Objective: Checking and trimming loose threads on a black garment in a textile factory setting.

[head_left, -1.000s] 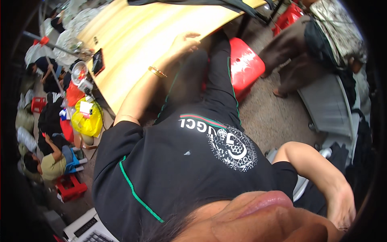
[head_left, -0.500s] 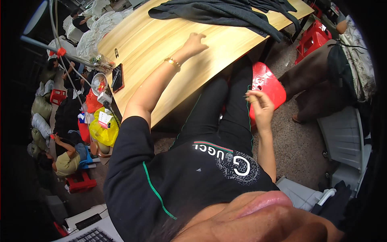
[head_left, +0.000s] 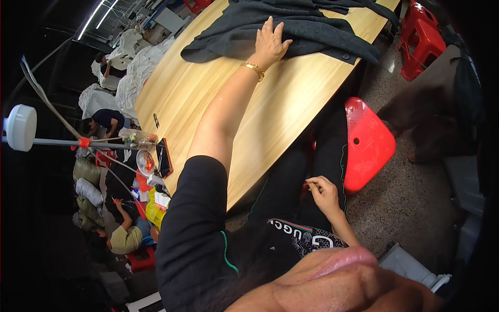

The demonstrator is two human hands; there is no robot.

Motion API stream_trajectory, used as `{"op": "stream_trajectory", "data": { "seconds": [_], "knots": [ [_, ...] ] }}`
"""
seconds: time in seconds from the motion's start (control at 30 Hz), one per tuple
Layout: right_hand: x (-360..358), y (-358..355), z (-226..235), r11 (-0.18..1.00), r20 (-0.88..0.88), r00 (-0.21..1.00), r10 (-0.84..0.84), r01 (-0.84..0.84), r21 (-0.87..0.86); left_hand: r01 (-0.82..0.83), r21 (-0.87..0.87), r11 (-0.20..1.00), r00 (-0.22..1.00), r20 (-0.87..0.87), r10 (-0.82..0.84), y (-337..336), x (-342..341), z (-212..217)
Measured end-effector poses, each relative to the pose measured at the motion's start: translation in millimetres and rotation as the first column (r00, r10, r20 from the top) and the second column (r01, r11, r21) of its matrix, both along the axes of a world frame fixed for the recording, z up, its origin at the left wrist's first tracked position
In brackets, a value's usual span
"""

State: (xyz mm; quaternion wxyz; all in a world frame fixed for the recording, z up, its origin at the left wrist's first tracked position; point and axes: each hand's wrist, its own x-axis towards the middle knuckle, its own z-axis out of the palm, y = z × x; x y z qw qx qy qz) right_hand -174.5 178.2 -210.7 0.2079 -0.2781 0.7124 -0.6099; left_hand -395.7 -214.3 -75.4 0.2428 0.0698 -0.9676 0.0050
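A dark grey knit garment [head_left: 317, 39] with a button near its corner lies rumpled across the far part of the wooden table [head_left: 249, 114]. My left hand [head_left: 270, 44], a gold bracelet at its wrist, rests palm down on the garment's near edge with fingers spread. Over my lap, below the table edge, my right hand [head_left: 325, 195] is closed in a pinch of thumb and forefinger. Whatever it may hold is too small to make out.
A red stool [head_left: 366, 145] stands right of my legs, with more red stools [head_left: 420, 41] at the far right. A phone [head_left: 165, 158] and a clear tub [head_left: 146, 162] sit at the table's left edge. People and white cloth piles [head_left: 138, 83] are further left.
My left hand has reached forward from the bare tabletop onto the dark garment, its fingers now spread. My right hand has moved in over my lap, still pinched. The view has shifted.
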Motion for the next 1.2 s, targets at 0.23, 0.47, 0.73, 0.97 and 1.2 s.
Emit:
{"op": "stream_trajectory", "data": {
  "seconds": [0.23, 0.47, 0.73, 0.97, 1.2],
  "knots": [
    [0.0, -8.8, 15.1, 0.999, 0.035, 0.999, 0.032, -0.032, 0.001, 0.078, -0.374, 0.924, 0.959, -0.226, -0.172, -53.5, -87.9, -5.8],
    [-12.7, -6.9, 19.8, 0.997, -0.001, 1.0, -0.017, 0.017, 0.081, -0.36, -0.111, 0.926, 0.925, -0.171, 0.339, 6.8, -108.0, -18.3],
    [-11.7, -9.6, 18.8, 0.994, -0.008, 0.999, -0.045, 0.046, 0.102, -0.256, 0.236, 0.937, 0.945, 0.263, 0.192, -11.4, -40.6, -2.1],
    [-12.4, -14.1, 9.4, 0.997, 0.4, 0.914, -0.064, 0.074, -0.009, -0.044, 0.263, 0.964, 0.987, 0.158, 0.002, 18.6, 82.1, -13.9],
    [-52.9, -32.8, 33.1, 0.911, 0.734, 0.665, 0.137, 0.206, -0.356, 0.091, 0.579, 0.81, 0.987, 0.056, -0.15, 39.4, 133.8, -14.4]
  ]
}}
